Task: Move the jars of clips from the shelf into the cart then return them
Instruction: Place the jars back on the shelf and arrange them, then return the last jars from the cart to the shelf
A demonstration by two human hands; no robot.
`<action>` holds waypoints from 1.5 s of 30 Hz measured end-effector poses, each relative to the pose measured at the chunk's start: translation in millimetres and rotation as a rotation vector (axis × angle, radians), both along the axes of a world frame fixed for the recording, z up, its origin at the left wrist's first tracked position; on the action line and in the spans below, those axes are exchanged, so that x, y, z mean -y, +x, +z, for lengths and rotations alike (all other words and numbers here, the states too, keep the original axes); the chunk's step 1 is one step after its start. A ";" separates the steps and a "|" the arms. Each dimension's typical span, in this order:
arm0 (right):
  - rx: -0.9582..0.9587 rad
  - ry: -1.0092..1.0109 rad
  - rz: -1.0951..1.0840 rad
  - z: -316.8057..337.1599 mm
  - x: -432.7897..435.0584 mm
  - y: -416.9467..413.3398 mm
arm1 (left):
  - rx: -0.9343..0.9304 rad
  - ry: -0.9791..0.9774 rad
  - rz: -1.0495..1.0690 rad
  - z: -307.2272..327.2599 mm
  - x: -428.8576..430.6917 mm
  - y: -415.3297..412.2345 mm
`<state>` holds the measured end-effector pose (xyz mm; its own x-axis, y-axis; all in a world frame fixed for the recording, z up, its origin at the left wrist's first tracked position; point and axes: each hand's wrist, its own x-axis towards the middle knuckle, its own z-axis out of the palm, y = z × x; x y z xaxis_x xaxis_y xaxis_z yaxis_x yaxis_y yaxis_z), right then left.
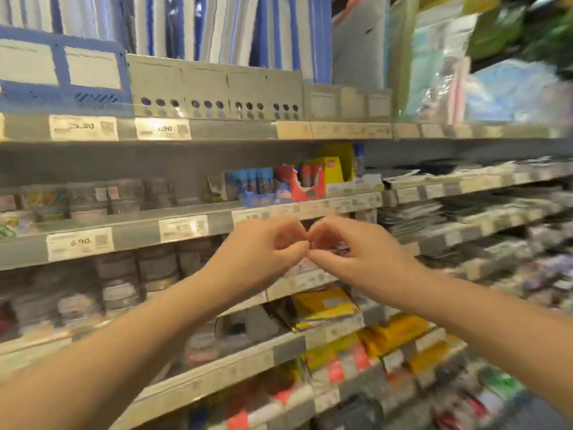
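Observation:
Clear round jars of clips (88, 198) stand in a row at the left of the middle shelf (136, 234), and more stacked jars (156, 268) sit on the shelf below. Both arms are raised in front of the shelves. My left hand (263, 252) and my right hand (353, 256) meet at the fingertips in the middle of the view, fingers curled, with nothing visible in either. They hover to the right of the jars and touch none of them. The cart is out of view. The picture is blurred.
Blue and grey file boxes (214, 88) fill the top shelf. Red and blue glue stick boxes (279, 184) stand right of the jars. Yellow and orange packets (325, 305) lie on the lower shelves, and bagged stationery (434, 72) hangs at the right.

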<state>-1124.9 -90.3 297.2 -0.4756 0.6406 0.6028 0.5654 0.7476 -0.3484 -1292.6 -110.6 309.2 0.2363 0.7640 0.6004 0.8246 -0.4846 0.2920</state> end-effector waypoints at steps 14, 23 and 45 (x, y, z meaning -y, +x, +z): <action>-0.173 -0.276 -0.723 -150.6 222.3 332.2 | -0.127 -0.257 -0.720 -119.5 104.9 357.5; -0.420 -0.611 -1.129 -269.9 323.8 562.5 | -0.284 -0.520 -0.874 -237.8 131.3 586.2; -1.014 -1.480 -1.981 -607.1 288.0 666.7 | -0.989 -0.876 -1.122 -582.3 100.8 858.0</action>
